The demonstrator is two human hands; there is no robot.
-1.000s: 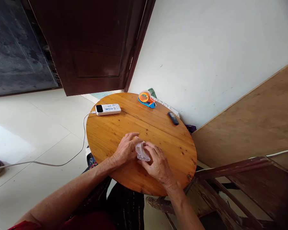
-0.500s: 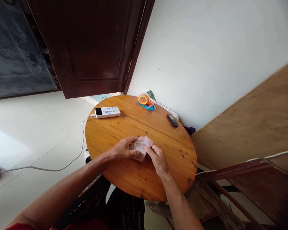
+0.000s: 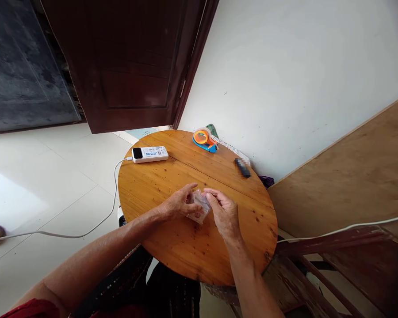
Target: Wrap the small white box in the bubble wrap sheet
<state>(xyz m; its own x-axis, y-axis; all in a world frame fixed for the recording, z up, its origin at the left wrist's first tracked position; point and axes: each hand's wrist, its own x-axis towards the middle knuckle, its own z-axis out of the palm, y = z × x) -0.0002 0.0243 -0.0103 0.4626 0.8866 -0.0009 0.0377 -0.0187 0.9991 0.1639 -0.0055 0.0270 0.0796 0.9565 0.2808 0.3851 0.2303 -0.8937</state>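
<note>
A small, clear crinkled plastic packet [image 3: 198, 216] lies low over the near middle of the round wooden table [image 3: 162, 190]; what is inside it I cannot make out. My left hand [image 3: 179, 203] is around its left side, thumb pressed across the packet and index finger lifted along the far edge. At the upper right corner, my right hand [image 3: 224, 214] pinches the plastic between thumb and forefinger, the other fingers curled behind.
A white power bank [image 3: 154, 154] with a cable [image 3: 114, 190] running left sits at the table's far left. A tape dispenser [image 3: 205, 140], orange and blue, stands at the back. Right of it lies a dark blurred object [image 3: 242, 168]. The white wall [image 3: 268, 88] borders the table's far right.
My right hand has risen slightly and moved right, now pinching the packet's corner. My left index finger has lifted off the packet, and its thumb lies further across. The view has shifted a little.
</note>
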